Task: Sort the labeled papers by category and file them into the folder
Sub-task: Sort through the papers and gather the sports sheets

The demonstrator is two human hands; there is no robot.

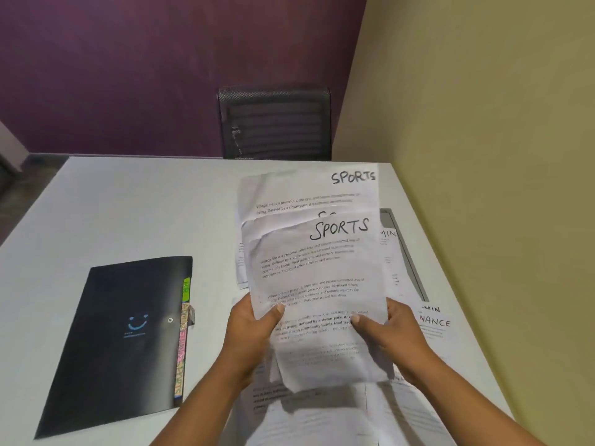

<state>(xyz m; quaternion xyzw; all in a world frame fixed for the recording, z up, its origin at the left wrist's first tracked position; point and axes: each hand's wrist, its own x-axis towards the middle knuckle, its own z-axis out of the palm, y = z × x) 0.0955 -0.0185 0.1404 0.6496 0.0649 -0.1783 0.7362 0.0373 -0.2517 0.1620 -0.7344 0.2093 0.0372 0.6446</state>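
Grip: the SPORTS sheets (318, 278) are pinched near their lower edge by both hands, the left hand (252, 329) at the 9 o'clock side and the right hand (394, 333) at the 3 o'clock side. Thumbs are on top and the fingers are hidden beneath. The bundle is held raised above the desk (128, 204).

Bundle condition: not squared. Headings are staggered toward 12 o'clock, and several top edges are creased and curled.

Risk 1: only the lower part is clamped. If either pinch is eased, a rear sheet could be shed. It would fall among the loose sheets (322, 416) at 6 o'clock and be mixed back in.

Risk 2: sheets marked ADMIN and FINANCE (433, 321) lie just beside the right hand at 3 o'clock. One could be swept along with the bundle.

Risk 3: the folder (122, 333) lies closed at 9 o'clock, well apart, with its tabs (183, 333) along its right edge. One hand must be freed to open it, which leaves a limp bundle held from one side only. Creased edges may catch at the pocket mouth, or the wrong tab may be chosen.
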